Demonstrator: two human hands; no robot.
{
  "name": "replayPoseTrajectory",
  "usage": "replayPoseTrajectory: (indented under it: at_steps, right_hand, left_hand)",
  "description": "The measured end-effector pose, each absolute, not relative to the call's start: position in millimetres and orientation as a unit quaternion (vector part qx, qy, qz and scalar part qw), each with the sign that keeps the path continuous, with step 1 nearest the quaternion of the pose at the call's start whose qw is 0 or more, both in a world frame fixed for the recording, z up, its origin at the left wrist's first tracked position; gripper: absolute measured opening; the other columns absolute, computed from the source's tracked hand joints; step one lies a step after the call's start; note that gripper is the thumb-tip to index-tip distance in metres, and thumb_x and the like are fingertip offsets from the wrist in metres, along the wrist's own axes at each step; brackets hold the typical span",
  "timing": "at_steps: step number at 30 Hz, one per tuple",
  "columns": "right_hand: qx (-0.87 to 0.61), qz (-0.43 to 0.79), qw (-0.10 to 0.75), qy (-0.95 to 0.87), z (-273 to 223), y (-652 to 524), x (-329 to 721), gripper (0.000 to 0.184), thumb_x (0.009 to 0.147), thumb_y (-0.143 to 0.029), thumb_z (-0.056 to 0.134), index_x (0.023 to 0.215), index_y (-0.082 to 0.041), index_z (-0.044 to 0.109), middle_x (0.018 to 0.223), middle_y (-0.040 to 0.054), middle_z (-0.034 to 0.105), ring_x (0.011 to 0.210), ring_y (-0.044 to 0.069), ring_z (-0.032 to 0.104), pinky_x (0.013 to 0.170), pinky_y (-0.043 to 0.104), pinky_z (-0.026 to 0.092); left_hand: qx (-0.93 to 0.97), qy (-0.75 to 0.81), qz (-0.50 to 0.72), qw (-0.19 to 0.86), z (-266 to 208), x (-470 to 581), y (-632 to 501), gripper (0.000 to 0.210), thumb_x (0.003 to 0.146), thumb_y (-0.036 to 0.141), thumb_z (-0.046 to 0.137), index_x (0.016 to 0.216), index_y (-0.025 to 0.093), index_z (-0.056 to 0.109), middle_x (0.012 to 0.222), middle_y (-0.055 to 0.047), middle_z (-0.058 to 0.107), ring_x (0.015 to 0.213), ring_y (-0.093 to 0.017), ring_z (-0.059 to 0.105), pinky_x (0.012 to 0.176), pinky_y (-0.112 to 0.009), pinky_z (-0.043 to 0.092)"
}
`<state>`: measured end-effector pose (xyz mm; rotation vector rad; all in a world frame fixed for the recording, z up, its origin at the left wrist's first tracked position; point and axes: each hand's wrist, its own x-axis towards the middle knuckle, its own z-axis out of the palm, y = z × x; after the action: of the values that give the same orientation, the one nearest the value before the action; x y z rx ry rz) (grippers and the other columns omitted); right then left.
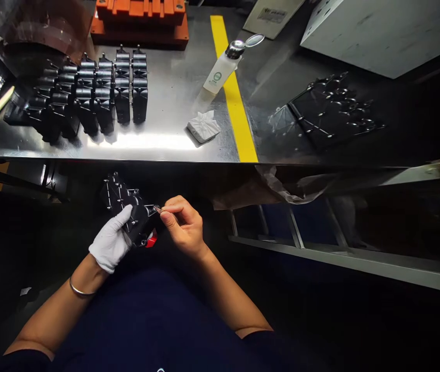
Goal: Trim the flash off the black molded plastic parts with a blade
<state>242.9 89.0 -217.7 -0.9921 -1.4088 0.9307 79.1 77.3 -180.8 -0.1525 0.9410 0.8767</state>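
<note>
Gloved left hand (110,243) has the black part (137,218) gripped, thumb across its face, other fingers mostly hidden. Bare right hand's (184,227) thumb and index are pinching some tiny shiny bit (157,208); the part's just left of those fingertips.

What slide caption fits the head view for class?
Gloved left hand holds a black part; bare right hand at its edge.

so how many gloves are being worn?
1: a white glove, on the left hand, which holds a black part. The right hand is bare.
</note>
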Motion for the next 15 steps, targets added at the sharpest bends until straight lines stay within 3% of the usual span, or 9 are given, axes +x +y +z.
replayPoseTrajectory:
  at_steps: [3, 8, 11, 13, 15]
  right_hand:
    - [-0.437, 0.389, 0.529, -0.615, -220.2, 92.7, 248.6, 0.012, 0.087, -0.024, 0.060, 0.075, -0.019, 0.059, 0.072, 0.0011, 0.057, 0.063, 0.012, 0.055, 0.056, 0.024, 0.045]
    - [-0.354, 0.367, 0.430, -0.745, -208.0, 90.8, 265.1, 0.030, 0.097, -0.022, 0.043, 0.071, -0.017, 0.057, 0.057, -0.0008, 0.057, 0.049, 0.007, 0.052, 0.048, 0.019, 0.040]
    - [-0.285, 0.324, 0.411, -0.803, -194.5, 88.7, 269.1, 0.041, 0.098, -0.042, 0.038, 0.072, -0.016, 0.056, 0.056, 0.0009, 0.055, 0.049, 0.009, 0.049, 0.047, 0.021, 0.037]
    - [-0.273, 0.291, 0.394, -0.828, -187.7, 89.2, 268.3, 0.050, 0.092, -0.058, 0.042, 0.070, -0.015, 0.055, 0.055, 0.0003, 0.051, 0.049, 0.010, 0.045, 0.046, 0.023, 0.034]
    - [-0.269, 0.262, 0.376, -0.847, -184.3, 90.9, 266.4, 0.052, 0.087, -0.062, 0.047, 0.064, -0.016, 0.052, 0.053, -0.0013, 0.046, 0.048, 0.009, 0.040, 0.046, 0.024, 0.030]
  left_hand:
    - [0.042, 0.433, 0.403, 0.805, -180.3, 70.6, 71.8, 0.017, 0.082, 0.023, 0.064, 0.093, 0.012, 0.070, 0.090, -0.009, 0.075, 0.082, -0.022, 0.071, 0.082, -0.037, 0.057]
    - [0.252, 0.395, 0.412, 0.782, -181.4, 52.9, 73.2, 0.043, 0.068, 0.024, 0.079, 0.108, 0.015, 0.068, 0.106, -0.009, 0.071, 0.103, -0.029, 0.064, 0.091, -0.037, 0.051]
    - [0.289, 0.382, 0.414, 0.774, -183.5, 47.8, 79.1, 0.050, 0.067, 0.022, 0.078, 0.116, 0.018, 0.064, 0.110, -0.008, 0.070, 0.105, -0.029, 0.063, 0.092, -0.039, 0.050]
    - [0.297, 0.375, 0.412, 0.775, -184.7, 48.3, 81.5, 0.050, 0.068, 0.023, 0.078, 0.115, 0.018, 0.064, 0.113, -0.009, 0.068, 0.107, -0.030, 0.062, 0.094, -0.039, 0.049]
    - [0.301, 0.369, 0.411, 0.778, -186.1, 50.7, 81.6, 0.050, 0.069, 0.023, 0.077, 0.116, 0.018, 0.064, 0.116, -0.010, 0.067, 0.108, -0.030, 0.061, 0.094, -0.039, 0.049]
